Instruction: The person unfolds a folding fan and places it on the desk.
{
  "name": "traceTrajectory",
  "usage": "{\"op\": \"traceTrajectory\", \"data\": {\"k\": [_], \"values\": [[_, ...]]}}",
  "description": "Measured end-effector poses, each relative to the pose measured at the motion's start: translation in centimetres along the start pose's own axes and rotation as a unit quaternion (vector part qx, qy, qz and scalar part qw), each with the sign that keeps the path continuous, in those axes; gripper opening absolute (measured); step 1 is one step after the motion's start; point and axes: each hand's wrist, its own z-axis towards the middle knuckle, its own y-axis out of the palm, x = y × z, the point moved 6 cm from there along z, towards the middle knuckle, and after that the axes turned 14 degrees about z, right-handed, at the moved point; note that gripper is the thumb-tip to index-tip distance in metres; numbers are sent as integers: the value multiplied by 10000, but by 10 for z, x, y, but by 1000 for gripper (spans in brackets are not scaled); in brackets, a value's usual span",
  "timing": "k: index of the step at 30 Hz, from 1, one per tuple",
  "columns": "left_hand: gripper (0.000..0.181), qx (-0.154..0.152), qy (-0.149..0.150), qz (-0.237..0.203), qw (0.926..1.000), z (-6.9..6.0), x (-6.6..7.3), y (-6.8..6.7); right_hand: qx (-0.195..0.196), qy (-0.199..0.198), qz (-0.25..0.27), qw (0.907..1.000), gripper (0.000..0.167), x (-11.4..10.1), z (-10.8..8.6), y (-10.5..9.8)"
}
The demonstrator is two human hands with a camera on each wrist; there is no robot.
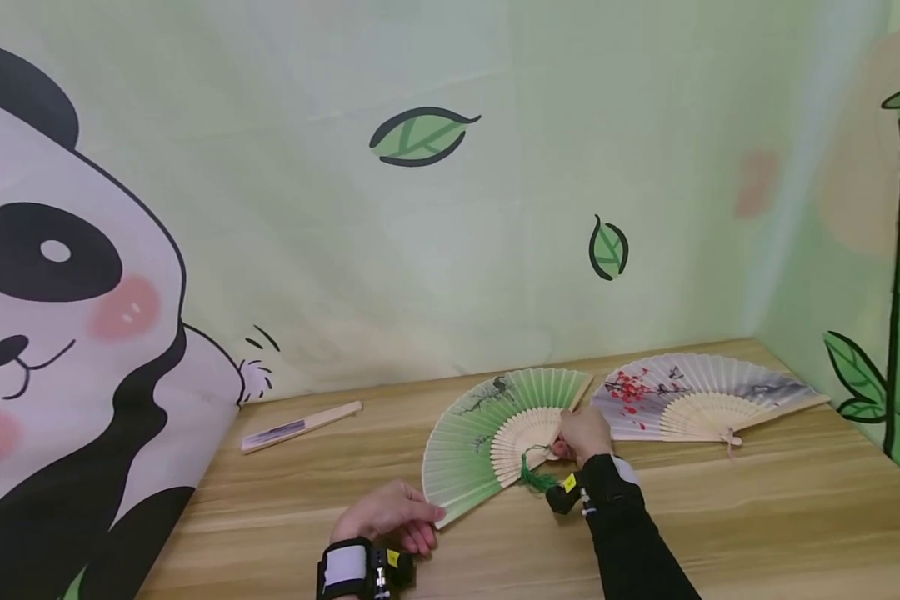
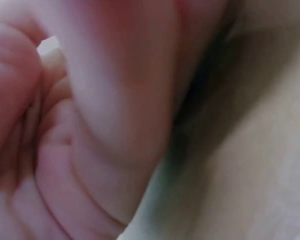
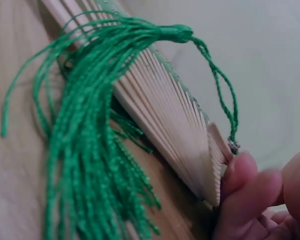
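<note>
A green folding fan (image 1: 468, 421) is spread open in the middle of the table, with dark branch prints on its leaf. My left hand (image 1: 392, 518) pinches the end of its lower-left guard between thumb and fingers. At the pivot side, my right hand (image 1: 587, 433) grips the fan near the top guard stick. A green tassel (image 3: 90, 120) hangs from the pivot by a looped cord, over the pale ribs (image 3: 165, 105). Fingers (image 2: 120, 100) fill most of the left wrist view, so the fan is barely seen there.
To the right lies a second spread fan (image 1: 697, 396), white-grey with red blossoms, close to my right hand. A folded fan (image 1: 302, 427) lies at the back left. The wooden table (image 1: 270, 517) ends against a printed panda backdrop (image 1: 330, 250).
</note>
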Motion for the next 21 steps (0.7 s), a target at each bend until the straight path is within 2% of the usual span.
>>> {"op": "traceTrajectory", "data": {"k": [8,15,21], "values": [[20,236,-277,182,9992,-3,0,-2,204,-372,-378,9984,25,-1,-5,-1],[21,437,-570,337,9968,-7,1,-3,229,-390,-314,9985,15,0,-14,-5],[22,627,-601,366,9955,-13,3,-16,232,-363,-203,9989,14,0,-21,-2]]}}
